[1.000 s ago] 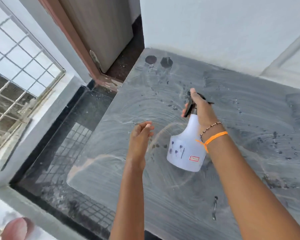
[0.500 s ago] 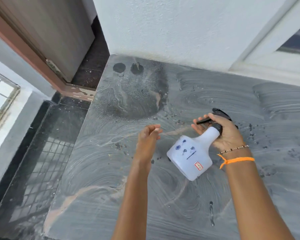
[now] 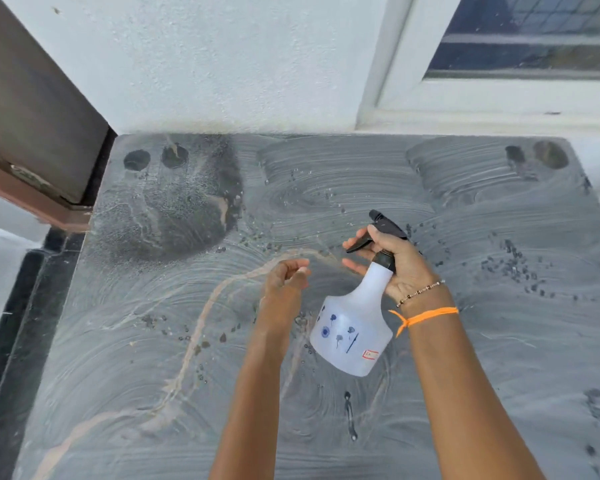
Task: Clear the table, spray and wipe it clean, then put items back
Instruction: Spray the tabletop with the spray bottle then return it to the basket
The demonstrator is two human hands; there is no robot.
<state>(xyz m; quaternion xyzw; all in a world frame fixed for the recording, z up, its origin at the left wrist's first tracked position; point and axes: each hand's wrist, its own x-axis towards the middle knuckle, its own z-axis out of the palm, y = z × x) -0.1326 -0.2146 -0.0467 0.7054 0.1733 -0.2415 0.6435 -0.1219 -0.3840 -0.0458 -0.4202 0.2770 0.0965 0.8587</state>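
A white plastic spray bottle with a black trigger head is held tilted above the grey table. My right hand grips its neck, fingers at the trigger, nozzle pointing up and left. My left hand hovers just left of the bottle, fingers loosely curled, holding nothing. The tabletop shows pale swirl marks, scattered dark droplets and a large dark wet patch at the far left.
A white wall backs the table, with a window at the upper right and a brown door at the left. Dark tiled floor lies beyond the table's left edge. Round dark marks sit at both far corners.
The view has swung right and up, now showing the whole far edge and window. The bottle has tilted more, and a dark wet patch has appeared at the table's far left.
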